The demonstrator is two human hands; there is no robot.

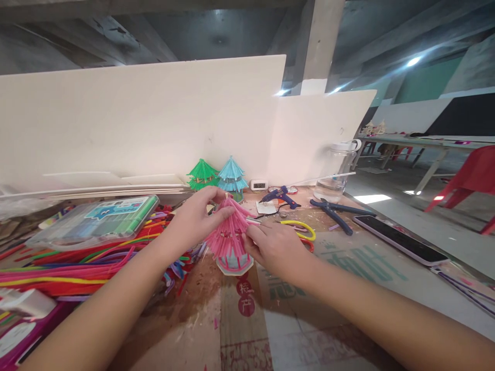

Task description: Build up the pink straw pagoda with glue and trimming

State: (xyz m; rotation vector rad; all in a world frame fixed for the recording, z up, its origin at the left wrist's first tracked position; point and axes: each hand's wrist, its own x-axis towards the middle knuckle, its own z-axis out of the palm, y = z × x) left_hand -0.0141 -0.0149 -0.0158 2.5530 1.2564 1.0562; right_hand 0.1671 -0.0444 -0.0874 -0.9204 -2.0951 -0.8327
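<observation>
A small pink pagoda model (227,234), its two tiers of roof covered in fuzzy pipe-cleaner strips, stands upright on a pale many-sided base (235,271). My left hand (203,214) grips the upper roof near its tip, thumb across the strips. At the roof's right edge, the fingers of my right hand (276,250) are pinched together among the strip ends. What lies between those fingertips is hidden. Scissors with yellow and orange handles (303,229) lie just behind my right hand, partly covered by it.
Behind stand a green pagoda model (201,174), a blue one (232,178), and a small digital clock (259,185). A glue gun (280,196), pliers (334,211), water jug (334,175) and phone (398,238) are rightward. Left are a marker case (96,221) and pipe cleaners (77,273).
</observation>
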